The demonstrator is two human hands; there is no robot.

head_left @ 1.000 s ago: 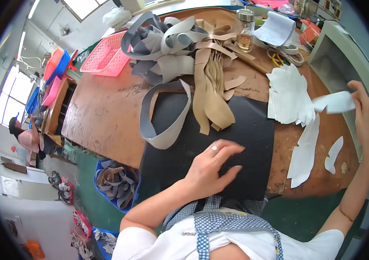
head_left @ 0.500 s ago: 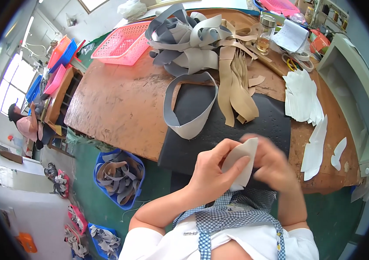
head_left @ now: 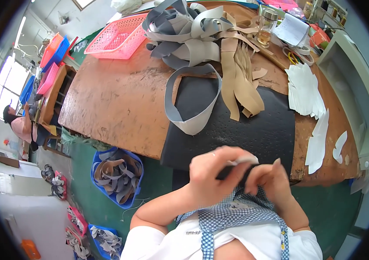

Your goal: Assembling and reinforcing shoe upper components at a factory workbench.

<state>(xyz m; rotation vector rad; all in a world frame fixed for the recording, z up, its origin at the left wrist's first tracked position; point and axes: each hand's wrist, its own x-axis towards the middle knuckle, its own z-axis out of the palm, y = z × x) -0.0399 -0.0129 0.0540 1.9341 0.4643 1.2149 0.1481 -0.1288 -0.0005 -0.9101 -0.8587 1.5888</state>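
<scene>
My left hand is closed around a small off-white piece of sheet material, turned nearly edge-on and partly hidden by the fingers. Just to its right is my right hand, with bent fingers that stand apart and nothing visible in them; motion blurs it slightly. Both hands hover over the near edge of a black perforated mat. Beyond them on the mat stands a loop of grey and off-white strip. Tan strips lie behind, reaching onto the mat.
A pile of grey strips and a pink basket occupy the table's far side. White cut pieces and a grey machine housing are at right. A blue bin stands on the floor; a person sits far left.
The off-white piece has turned from showing its broad face to nearly edge-on. My right hand has moved down, away from the piece's upper edge. The whole view has shifted slightly.
</scene>
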